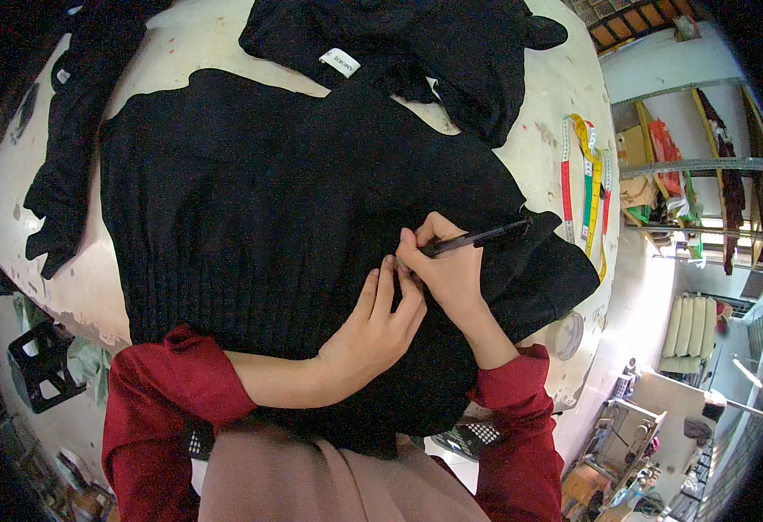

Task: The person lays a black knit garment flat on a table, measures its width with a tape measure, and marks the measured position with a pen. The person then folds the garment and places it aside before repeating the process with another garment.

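Far left, 1 long, crumpled black cloth [72, 148] with a ragged end. Now centre stage: the black garment [251, 174], spread over the pale table [190, 43], matt, with fine pleats running down its left half. It looks soft, light and floppy, likely to crease; best taken by 2 edges, palms flat. Here's the left hand [373, 326], fingers close together on the cloth; whether they pinch it, I can't tell. Beside it, the right hand [451, 270] pinches a slim, dark pen [486, 235]. Far right, a looped, colourful tape measure [592, 174], smooth and bendy.
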Available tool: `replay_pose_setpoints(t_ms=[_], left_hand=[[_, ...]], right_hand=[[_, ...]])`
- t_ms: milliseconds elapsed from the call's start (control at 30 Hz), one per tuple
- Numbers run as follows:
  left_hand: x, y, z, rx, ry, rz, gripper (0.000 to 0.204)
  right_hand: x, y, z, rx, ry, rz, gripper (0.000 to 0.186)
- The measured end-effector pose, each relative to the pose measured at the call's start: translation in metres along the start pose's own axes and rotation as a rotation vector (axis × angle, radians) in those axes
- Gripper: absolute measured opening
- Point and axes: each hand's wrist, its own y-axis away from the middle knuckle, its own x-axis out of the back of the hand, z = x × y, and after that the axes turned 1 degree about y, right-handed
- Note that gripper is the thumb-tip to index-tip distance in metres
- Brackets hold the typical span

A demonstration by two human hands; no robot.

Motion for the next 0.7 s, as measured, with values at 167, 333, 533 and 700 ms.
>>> replay_pose_setpoints(t_ms=[167, 333, 533, 700], left_hand=[[-0.0011, -0.0001, 0.0017, 0.002, 0.0, 0.006, 0.038], [-0.0013, 0.0003, 0.001, 0.005, 0.016, 0.003, 0.039], [-0.0024, -0.0006, 0.0024, 0.01, 0.01, 0.007, 0.038], [-0.0041, 0.0, 0.0015, 0.011, 0.006, 0.025, 0.038]], right_hand=[[-0.001, 0.0001, -0.0019, 0.032, 0.025, 0.004, 0.025], [0.0001, -0.0007, -0.0002, 0.096, 0.094, 0.017, 0.024], [-0.0015, 0.0005, 0.0004, 0.049, 0.066, 0.029, 0.025], [-0.0025, 0.0012, 0.0018, 0.051, 0.057, 0.082, 0.025]])
